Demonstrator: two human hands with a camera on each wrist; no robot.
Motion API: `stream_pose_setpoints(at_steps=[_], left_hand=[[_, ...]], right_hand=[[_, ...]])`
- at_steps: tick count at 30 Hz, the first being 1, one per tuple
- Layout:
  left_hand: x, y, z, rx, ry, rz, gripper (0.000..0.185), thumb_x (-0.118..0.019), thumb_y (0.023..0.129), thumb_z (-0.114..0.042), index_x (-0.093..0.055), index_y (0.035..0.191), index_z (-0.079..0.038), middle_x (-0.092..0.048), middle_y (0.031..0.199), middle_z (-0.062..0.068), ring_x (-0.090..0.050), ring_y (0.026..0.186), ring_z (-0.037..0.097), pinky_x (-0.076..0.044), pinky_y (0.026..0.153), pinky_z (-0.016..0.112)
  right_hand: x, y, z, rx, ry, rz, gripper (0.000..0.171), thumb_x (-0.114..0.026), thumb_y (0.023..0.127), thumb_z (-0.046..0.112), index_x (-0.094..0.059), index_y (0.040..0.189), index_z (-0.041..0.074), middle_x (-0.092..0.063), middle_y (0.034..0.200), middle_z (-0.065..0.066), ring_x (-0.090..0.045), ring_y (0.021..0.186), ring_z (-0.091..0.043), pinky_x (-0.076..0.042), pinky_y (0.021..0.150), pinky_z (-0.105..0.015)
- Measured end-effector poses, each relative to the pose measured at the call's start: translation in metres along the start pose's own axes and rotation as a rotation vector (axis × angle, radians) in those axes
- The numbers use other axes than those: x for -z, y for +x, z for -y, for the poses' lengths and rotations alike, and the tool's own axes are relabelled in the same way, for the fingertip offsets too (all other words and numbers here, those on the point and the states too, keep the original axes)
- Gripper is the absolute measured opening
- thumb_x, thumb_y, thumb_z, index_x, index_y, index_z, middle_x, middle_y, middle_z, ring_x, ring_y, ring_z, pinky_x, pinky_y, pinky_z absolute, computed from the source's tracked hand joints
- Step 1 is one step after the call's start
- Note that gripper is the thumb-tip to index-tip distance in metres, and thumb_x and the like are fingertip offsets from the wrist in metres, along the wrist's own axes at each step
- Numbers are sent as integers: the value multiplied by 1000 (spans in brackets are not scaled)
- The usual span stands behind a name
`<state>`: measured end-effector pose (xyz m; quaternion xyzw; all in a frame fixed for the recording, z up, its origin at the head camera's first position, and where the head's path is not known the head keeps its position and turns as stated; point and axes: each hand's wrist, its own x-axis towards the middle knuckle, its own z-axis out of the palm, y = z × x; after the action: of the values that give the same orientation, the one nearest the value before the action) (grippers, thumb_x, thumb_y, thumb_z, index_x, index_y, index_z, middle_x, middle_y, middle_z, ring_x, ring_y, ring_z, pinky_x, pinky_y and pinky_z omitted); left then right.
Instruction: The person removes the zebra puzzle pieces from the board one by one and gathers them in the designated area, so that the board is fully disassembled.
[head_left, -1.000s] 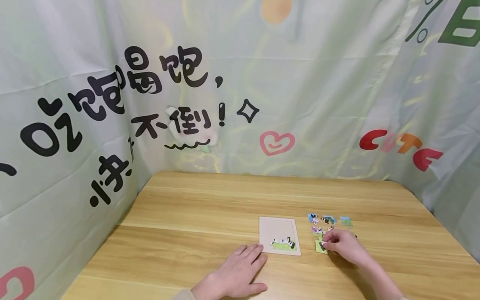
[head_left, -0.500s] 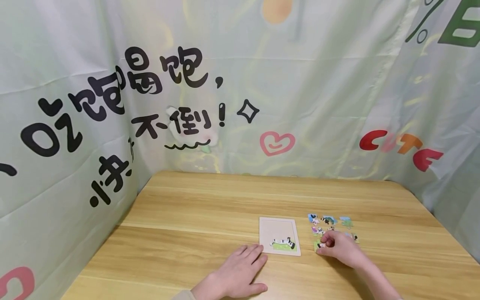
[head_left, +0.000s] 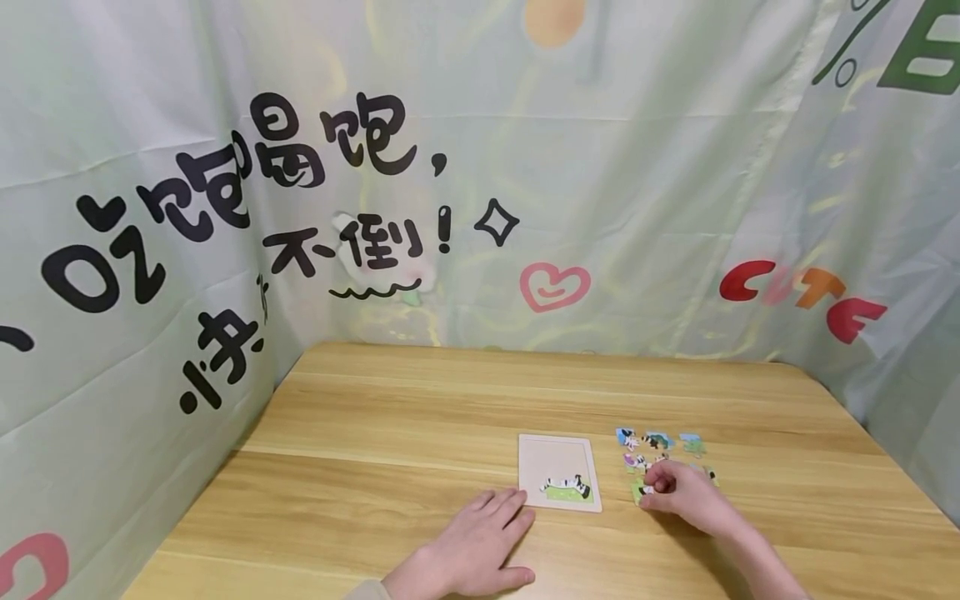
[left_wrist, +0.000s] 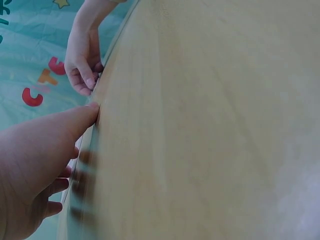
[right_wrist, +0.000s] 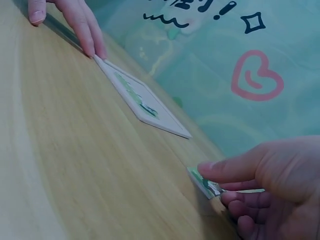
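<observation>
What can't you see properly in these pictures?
- Green puzzle piece: the right hand pinches it; fingers hide most of its picture in the head and right wrist views.
- Loose pieces: too small in the head view to read.
- Puzzle tray: the left wrist view shows only a blurred edge past the left hand.

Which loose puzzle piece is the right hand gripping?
The green-edged piece nearest the puzzle board, pinched by the right hand; the other loose pieces lie untouched behind it.

Loose puzzle pieces (head_left: 658, 446) lie right of the puzzle tray (head_left: 558, 472).
</observation>
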<state>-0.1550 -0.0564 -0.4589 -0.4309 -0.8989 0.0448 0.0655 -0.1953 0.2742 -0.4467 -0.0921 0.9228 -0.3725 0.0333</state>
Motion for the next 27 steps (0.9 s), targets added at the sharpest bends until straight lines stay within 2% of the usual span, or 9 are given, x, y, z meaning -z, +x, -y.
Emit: stream_pose_setpoints(at_steps=[6,12,17,27], left_hand=[[0,-1,0,-1,-12,7,70,-30,91,-64,-43,138,-12,-37,144,8,-31,134,20,-31,105,37],[1,0,0,1,-15,1,70,-31,91,-63,-42,138,-12,-37,144,9,-31,134,21,-31,105,38],[1,0,0,-1,-10,-6,70,-31,91,-63,-43,138,-12,-38,144,9,-32,133,21,-32,104,38],[0,1,1,-5,-10,-2,70,-31,91,-63,-43,137,-12,-38,144,8,-32,133,20,-32,104,37]], right_hand=[[1,2,3,-54,96,16,23,-71,78,10,-59,93,-3,-55,76,-3,-49,64,-13,-43,53,-23],[-2,9,21,-57,68,-16,28,-72,79,15,-62,98,-2,-57,80,-2,-52,71,-14,-45,55,-22],[-12,18,38,-14,104,-4,28,-73,78,12,-62,99,-3,-58,80,-3,-55,75,-15,-47,58,-23],[-37,35,58,138,177,68,23,-72,77,8,-62,93,-6,-58,77,-3,-53,70,-14,-46,58,-22]])
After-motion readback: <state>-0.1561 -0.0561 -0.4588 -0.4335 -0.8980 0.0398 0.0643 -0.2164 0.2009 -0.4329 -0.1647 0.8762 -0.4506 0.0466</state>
